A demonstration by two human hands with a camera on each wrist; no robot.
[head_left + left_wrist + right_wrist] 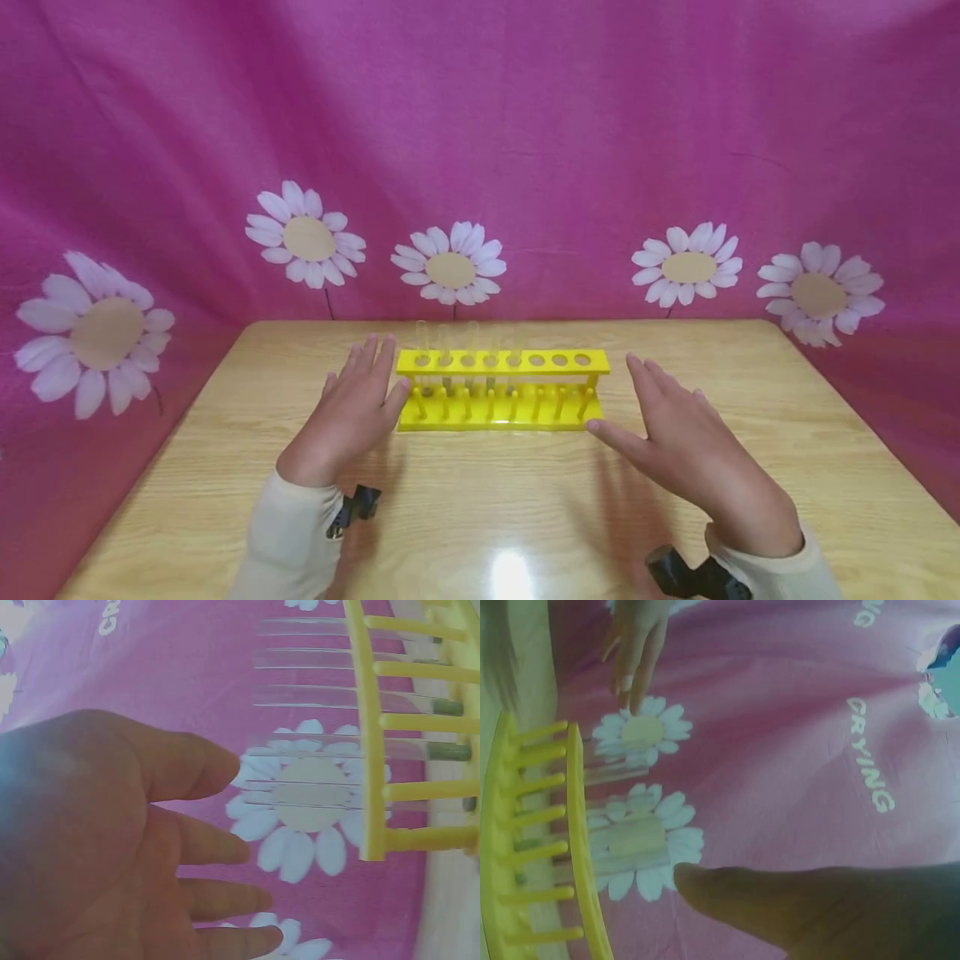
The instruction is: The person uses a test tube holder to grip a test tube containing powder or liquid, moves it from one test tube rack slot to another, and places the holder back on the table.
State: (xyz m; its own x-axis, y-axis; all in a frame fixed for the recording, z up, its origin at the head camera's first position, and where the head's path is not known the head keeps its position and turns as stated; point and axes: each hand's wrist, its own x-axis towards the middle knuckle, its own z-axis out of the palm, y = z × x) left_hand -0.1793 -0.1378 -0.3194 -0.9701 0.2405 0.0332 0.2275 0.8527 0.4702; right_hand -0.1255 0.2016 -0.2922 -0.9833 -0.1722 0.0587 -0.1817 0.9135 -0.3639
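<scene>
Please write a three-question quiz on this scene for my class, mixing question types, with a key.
1. Count: how many clear, slender test tubes stand in the long yellow plastic rack?
2. True or false: the person's bare left hand and bare right hand both hold nothing.
3. Multiple choice: in the head view, which end of the rack has no tubes? A) left; B) right; C) neither.

Key: 1. Five; 2. True; 3. B.
</scene>
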